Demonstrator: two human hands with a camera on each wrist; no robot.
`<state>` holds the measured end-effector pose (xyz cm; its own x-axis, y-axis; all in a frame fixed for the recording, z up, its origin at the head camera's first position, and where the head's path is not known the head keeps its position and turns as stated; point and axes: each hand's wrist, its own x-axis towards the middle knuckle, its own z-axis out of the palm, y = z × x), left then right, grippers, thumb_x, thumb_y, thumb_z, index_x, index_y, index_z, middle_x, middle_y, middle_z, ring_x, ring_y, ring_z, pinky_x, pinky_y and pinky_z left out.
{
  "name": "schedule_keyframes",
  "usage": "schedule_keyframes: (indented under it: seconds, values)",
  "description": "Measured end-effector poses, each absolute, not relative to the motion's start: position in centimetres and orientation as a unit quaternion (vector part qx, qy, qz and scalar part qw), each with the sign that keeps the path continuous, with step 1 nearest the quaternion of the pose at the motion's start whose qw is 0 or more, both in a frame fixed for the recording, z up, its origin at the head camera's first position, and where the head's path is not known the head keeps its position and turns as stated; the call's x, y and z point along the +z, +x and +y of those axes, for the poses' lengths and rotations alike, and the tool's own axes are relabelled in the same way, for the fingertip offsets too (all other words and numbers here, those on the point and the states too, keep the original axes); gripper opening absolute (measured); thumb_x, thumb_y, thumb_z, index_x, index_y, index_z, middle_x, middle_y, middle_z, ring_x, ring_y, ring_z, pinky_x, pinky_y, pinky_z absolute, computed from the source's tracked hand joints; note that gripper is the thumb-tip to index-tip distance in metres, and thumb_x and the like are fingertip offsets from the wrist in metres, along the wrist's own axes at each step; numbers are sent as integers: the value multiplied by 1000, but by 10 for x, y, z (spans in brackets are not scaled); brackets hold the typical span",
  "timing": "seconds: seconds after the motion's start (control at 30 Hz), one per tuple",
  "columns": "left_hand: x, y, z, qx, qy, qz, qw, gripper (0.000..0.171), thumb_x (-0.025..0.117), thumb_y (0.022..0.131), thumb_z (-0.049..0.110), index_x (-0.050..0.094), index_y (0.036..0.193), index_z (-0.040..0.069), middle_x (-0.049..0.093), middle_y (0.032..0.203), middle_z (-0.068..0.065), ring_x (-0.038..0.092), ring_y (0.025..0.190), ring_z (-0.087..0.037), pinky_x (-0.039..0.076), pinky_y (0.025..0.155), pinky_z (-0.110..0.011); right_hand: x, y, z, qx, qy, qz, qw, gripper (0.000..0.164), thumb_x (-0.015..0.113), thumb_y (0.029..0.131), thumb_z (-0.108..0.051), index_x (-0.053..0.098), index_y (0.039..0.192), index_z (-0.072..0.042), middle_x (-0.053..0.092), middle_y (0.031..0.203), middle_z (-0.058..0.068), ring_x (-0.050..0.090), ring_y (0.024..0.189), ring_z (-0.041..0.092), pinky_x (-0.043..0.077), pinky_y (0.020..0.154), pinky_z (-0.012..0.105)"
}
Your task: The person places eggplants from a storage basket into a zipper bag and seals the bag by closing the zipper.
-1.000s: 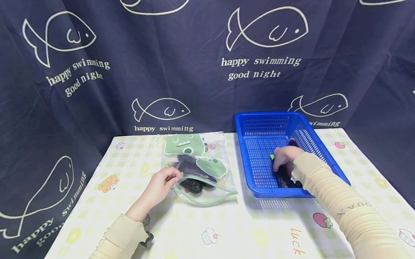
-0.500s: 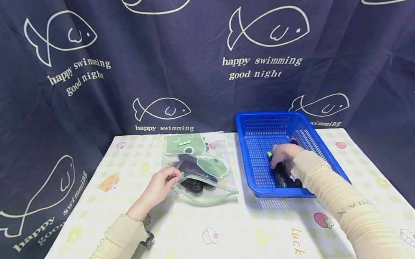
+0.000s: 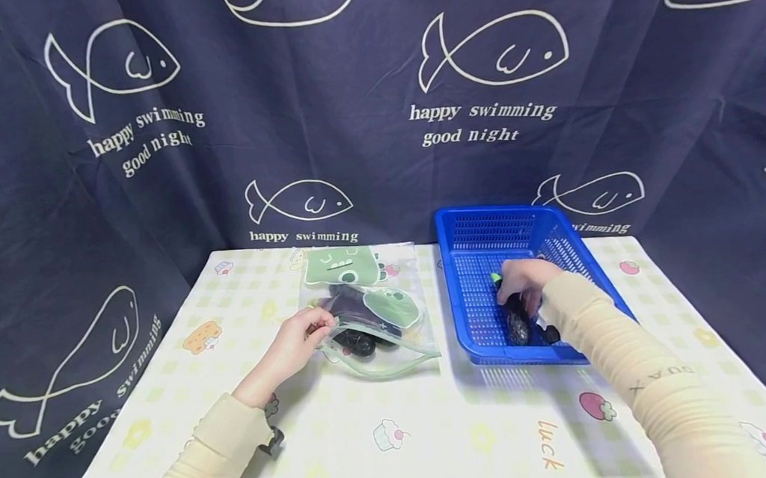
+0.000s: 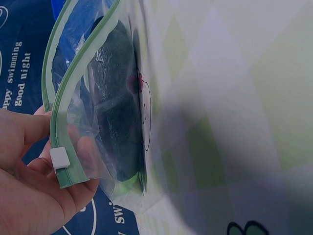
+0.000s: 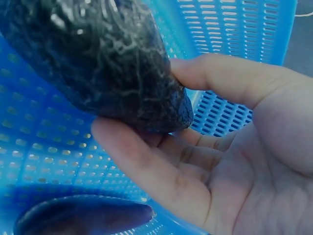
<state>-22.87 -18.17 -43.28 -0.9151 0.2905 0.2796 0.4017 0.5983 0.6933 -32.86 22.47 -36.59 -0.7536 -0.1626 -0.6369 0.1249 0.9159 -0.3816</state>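
My left hand [image 3: 303, 339] pinches the left corner of a clear zip bag [image 3: 425, 344] with a green seal; the bag lies on the table, its mouth parted toward me. Inside it are dark eggplants [image 4: 115, 103], one showing a green stem end at the bottom in the left wrist view. A white slider [image 4: 60, 157] sits on the seal beside the left fingers. Inside the blue basket [image 3: 454, 316], my right hand [image 3: 524, 280] grips a dark, wrinkled eggplant [image 3: 517, 324] between thumb and fingers. Its bright green stem end points away from me.
Another eggplant [image 5: 83, 215] lies on the basket floor, below the right hand in the right wrist view. The patterned tablecloth [image 3: 373, 457] covers the table, and a navy fish-print curtain [image 3: 374, 120] hangs behind it.
The right hand has shifted slightly left and away from me in the basket. The eggplant in it has moved along, showing more of its body. The left hand and bag stay put.
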Motion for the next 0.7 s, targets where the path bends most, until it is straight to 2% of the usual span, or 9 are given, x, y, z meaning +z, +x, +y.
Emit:
schedule_keyframes:
  seconds: [0.17, 0.4, 0.7]
  values:
    - [-433, -229, -181, -404, -194, -891, 68, 8, 62, 88, 3, 64, 94, 8, 59, 84, -2, 52, 74, -12, 48, 67, -25, -358, -326, 225, -213, -18, 913, 349, 34, 62, 83, -7, 49, 107, 13, 61, 100, 33, 67, 74, 39, 57, 63, 43]
    - [-433, -229, -181, -402, -192, -893, 68, 10, 62, 87, 1, 64, 93, 9, 58, 83, 0, 52, 74, -12, 48, 67, -26, -352, -327, 223, -215, -36, 916, 336, 25, 63, 82, -9, 53, 95, 9, 62, 93, 28, 67, 68, 38, 57, 62, 44]
    - [-432, -228, -180, -403, -193, -892, 68, 11, 62, 87, 0, 64, 93, 9, 58, 83, 0, 52, 73, -12, 47, 65, -25, -346, -326, 219, -206, -29, 919, 336, 31, 63, 86, -11, 52, 104, 11, 63, 96, 30, 67, 72, 36, 57, 64, 43]
